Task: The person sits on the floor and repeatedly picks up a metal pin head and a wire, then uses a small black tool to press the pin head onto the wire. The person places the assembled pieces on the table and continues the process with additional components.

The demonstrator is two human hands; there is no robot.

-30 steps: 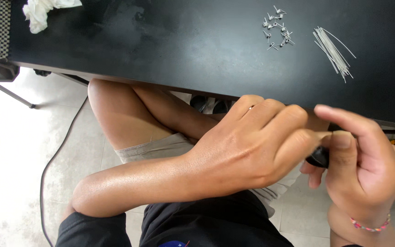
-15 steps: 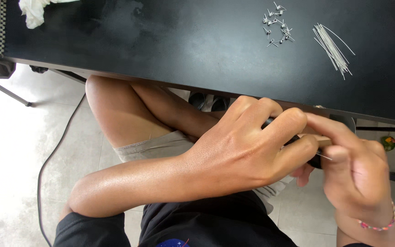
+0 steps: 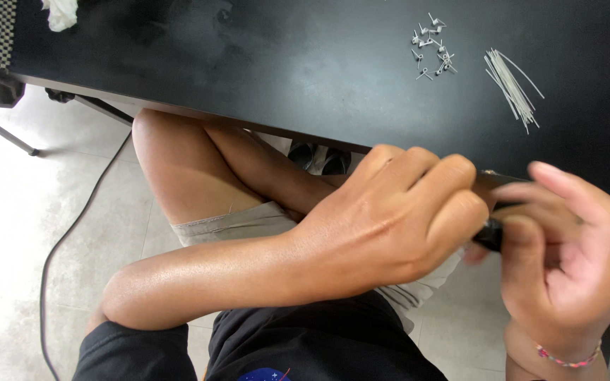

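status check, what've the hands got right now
Left hand curled in a fist around a small dark object, mostly hidden. Right hand pinching its other end. Nothing between them; metal pins and thin wires lie untouched on black table.

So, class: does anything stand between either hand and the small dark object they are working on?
Nothing visible does. The left hand and right hand both close directly on the small dark object, below the black table's edge.

Both hands (image 3: 488, 233) pinch a small dark object (image 3: 490, 234), possibly a tool.
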